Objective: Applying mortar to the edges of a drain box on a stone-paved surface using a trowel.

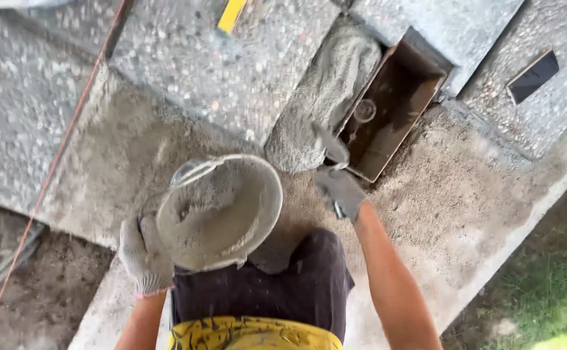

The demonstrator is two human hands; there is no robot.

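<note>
Over the slab, left hand gripping tilted mortar pan, right hand closed on trowel: risk of wet mortar slumping into the box.

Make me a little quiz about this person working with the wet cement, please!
1. True or false: the left hand holds a bucket with wet mortar in it.
2. What does the right hand hold? A) a trowel B) a hammer C) a broom
3. What lies heaped beside the rectangular hole?

Key: 1 true. 2 A. 3 A mound of grey mortar.
</note>
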